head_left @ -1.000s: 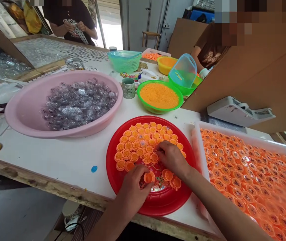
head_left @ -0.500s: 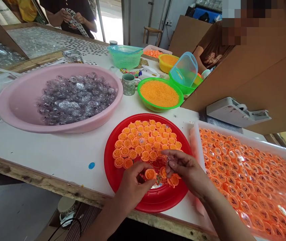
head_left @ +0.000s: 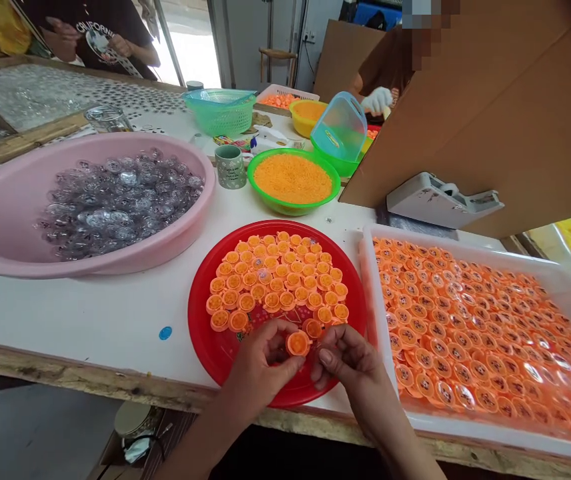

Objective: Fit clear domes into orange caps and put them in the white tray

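Observation:
Between the thumb and fingers of my left hand is a small orange toy cup, its open top facing up with orange bits inside. My right hand is close beside it on the right, thumb and fingers pinched together; what they hold, if anything, is hidden. Both hands are over the near part of a red round tray. Many similar orange cups stand on that tray, a few with clear pieces on top.
At left is a pink basin of clear domed pieces. A green bowl of orange granules and a mug stand behind the tray. A white bin of lidded orange cups lies right, below a cardboard sheet. Two people are across the table.
My right hand has come down and left, closer to the orange cup in my left hand. The clear piece seen in its fingers no longer shows. The view has shifted right.

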`<action>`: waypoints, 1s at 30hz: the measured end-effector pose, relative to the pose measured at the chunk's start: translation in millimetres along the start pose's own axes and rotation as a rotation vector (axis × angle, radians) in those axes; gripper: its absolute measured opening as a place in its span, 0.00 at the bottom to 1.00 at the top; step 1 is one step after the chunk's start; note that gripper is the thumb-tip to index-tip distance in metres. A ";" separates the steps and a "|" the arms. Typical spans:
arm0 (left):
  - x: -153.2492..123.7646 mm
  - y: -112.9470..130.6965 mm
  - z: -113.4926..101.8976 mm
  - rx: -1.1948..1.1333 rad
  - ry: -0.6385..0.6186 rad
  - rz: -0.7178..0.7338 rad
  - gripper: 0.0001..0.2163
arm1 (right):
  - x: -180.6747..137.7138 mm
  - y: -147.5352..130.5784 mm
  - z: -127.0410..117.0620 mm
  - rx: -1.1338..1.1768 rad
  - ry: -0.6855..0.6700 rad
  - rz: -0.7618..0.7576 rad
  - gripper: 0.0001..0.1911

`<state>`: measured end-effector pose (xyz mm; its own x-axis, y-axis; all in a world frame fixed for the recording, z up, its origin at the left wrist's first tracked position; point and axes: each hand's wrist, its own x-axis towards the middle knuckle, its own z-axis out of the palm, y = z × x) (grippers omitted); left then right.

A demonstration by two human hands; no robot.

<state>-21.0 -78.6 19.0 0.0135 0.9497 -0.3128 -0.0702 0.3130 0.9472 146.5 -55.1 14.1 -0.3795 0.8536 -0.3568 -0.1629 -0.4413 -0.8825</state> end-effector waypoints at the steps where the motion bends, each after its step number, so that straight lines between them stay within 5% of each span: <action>1: -1.1 1.1 0.7 -0.045 -0.022 -0.009 0.10 | -0.8 2.3 1.4 0.045 0.006 -0.004 0.13; 7: -4.4 6.0 2.1 -0.195 -0.036 -0.071 0.07 | 1.0 13.4 6.2 0.232 0.019 0.010 0.13; 13: -2.8 -7.4 3.4 -0.289 -0.033 -0.107 0.16 | 3.0 18.6 6.6 0.211 0.150 -0.011 0.14; 23: -6.6 -18.7 11.0 0.082 0.119 0.249 0.14 | 2.2 21.0 9.5 -0.109 0.255 -0.179 0.11; 30: -7.2 -25.7 22.0 0.035 0.228 0.269 0.14 | -2.4 25.8 11.3 -0.275 0.332 -0.353 0.06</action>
<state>2.6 -93.2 -1.5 -0.2246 0.9728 -0.0561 -0.0066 0.0560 0.9984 132.9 -71.7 -4.4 -0.0303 0.9975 -0.0631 0.0328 -0.0621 -0.9975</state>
